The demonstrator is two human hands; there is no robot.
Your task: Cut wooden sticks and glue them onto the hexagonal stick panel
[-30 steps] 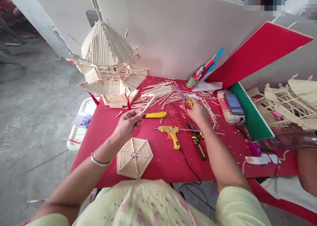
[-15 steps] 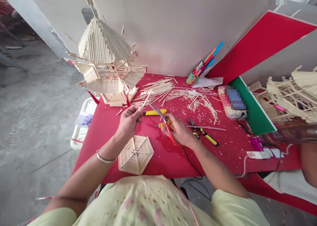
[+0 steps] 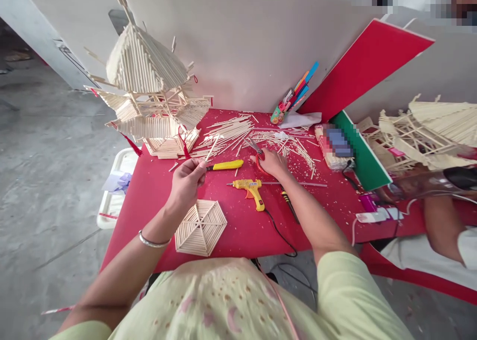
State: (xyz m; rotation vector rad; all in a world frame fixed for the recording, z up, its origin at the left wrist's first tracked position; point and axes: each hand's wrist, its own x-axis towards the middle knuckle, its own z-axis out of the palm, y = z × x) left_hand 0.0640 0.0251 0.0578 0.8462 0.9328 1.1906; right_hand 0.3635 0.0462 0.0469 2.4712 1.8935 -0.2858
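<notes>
My left hand (image 3: 188, 178) pinches a thin wooden stick (image 3: 212, 148), which points up and away from me. Red-handled scissors (image 3: 254, 146) are in my right hand (image 3: 274, 164), their blades at the near edge of the loose sticks (image 3: 233, 131). Between my hands lies a yellow utility knife (image 3: 227, 165). Closer to me is a yellow glue gun (image 3: 251, 190) with a glue stick in its back. A flat hexagonal panel of sticks (image 3: 201, 228) rests on the red table below my left hand.
A tiered stick pavilion model (image 3: 149, 76) stands at the back left. A pen cup (image 3: 278, 114) and packs of sticks (image 3: 333, 151) are at the back right. Beyond a green board (image 3: 367, 156) are another stick model (image 3: 425, 131) and a co-worker's arm (image 3: 443, 225). Pliers (image 3: 289, 206) lie under my right forearm.
My right hand has moved the scissors forward, away from me and off the glue gun, which now shows fully. My left hand still holds the stick. The view has shifted slightly.
</notes>
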